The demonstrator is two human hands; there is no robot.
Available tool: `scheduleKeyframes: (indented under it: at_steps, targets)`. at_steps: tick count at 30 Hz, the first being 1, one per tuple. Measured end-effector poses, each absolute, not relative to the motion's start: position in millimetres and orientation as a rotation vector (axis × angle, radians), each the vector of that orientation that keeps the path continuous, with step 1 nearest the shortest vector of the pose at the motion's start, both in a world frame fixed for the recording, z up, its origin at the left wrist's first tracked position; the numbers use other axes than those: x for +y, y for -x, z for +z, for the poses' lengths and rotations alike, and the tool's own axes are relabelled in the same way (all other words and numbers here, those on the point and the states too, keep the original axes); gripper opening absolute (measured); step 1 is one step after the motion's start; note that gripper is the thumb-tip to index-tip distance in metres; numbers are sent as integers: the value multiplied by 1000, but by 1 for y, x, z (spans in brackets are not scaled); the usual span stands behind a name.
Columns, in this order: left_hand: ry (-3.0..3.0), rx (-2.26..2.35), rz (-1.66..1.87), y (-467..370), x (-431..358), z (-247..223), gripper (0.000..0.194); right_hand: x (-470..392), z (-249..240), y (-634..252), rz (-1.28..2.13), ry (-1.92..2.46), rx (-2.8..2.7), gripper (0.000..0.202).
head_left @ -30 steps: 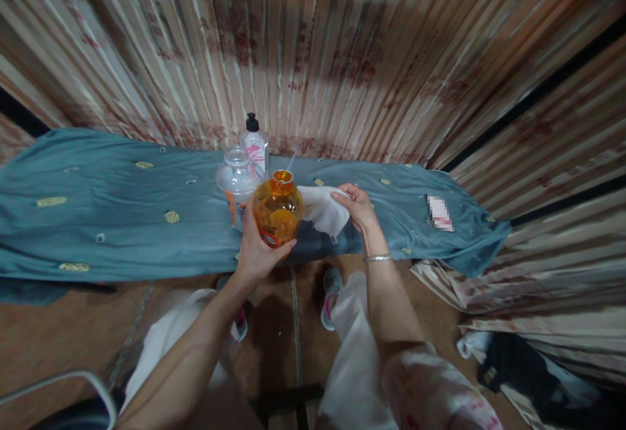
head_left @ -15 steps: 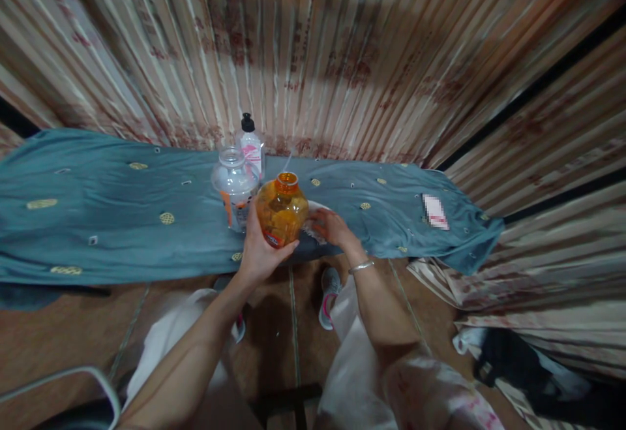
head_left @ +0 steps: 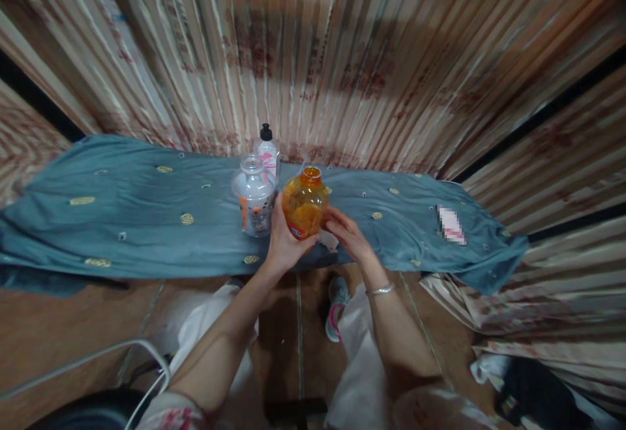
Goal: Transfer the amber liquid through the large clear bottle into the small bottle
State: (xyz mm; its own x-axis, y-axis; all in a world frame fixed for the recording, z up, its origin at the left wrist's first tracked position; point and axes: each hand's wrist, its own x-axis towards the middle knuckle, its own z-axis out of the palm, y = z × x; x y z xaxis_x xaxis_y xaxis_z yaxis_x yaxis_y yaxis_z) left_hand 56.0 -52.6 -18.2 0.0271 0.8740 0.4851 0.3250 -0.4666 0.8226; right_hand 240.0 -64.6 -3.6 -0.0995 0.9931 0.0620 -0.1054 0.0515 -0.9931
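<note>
My left hand [head_left: 286, 241] is wrapped round the lower left side of a rounded amber see-through bottle [head_left: 306, 205], uncapped and upright over the cloth-covered table [head_left: 215, 247]. My right hand [head_left: 348, 231] is at the bottle's right side, fingers stretched toward it; how firmly they touch is hard to see. Just below those fingers shows a crumpled whitish piece [head_left: 328, 241], partly hidden. Left of my left hand stands a clear wide bottle [head_left: 254, 201] with an orange pattern, uncapped. Behind it stands a clear bottle with a black top [head_left: 268, 149] and a pink print.
A pale blurred packet [head_left: 450, 224] lies toward the table's right end. A pleated patterned curtain [head_left: 303, 58] hangs behind the table, with dark poles at both sides. On the floor at lower right is a dark bundle [head_left: 533, 384]. A white curved cable or bar [head_left: 147, 345] shows at lower left.
The view has swung slightly left, so everything appears further right. My left hand has brought the amber bottle closer to my right hand, hiding the pale rim seen behind it.
</note>
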Motion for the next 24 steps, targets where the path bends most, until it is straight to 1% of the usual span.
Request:
scheduleKeyframes:
  at_steps: [3, 6, 11, 15, 17, 21, 24]
  targets:
    - [-1816, 1186, 1487, -59, -47, -23, 120, -69, 1, -233, 1378, 997, -1183, 64]
    - [-1824, 1152, 1502, -61, -43, -29, 122, -71, 2, -228, 1400, 957, -1208, 73]
    - [-1902, 1166, 1489, -63, -41, -33, 123, -70, 0, -215, 1354, 955, -1264, 94]
    - [-1976, 1191, 1484, -64, -41, -36, 119, -69, -4, -203, 1282, 985, -1245, 103]
    - [-2008, 1195, 1490, -64, -42, -39, 116, -69, -6, -199, 1256, 1012, -1240, 100]
    - [-2048, 1177, 1513, -61, -43, -43, 116, -70, -9, -196, 1185, 1048, -1240, 77]
    - [-2052, 1169, 1503, -58, -46, -44, 121, -72, -9, -195, 1151, 1055, -1242, 65]
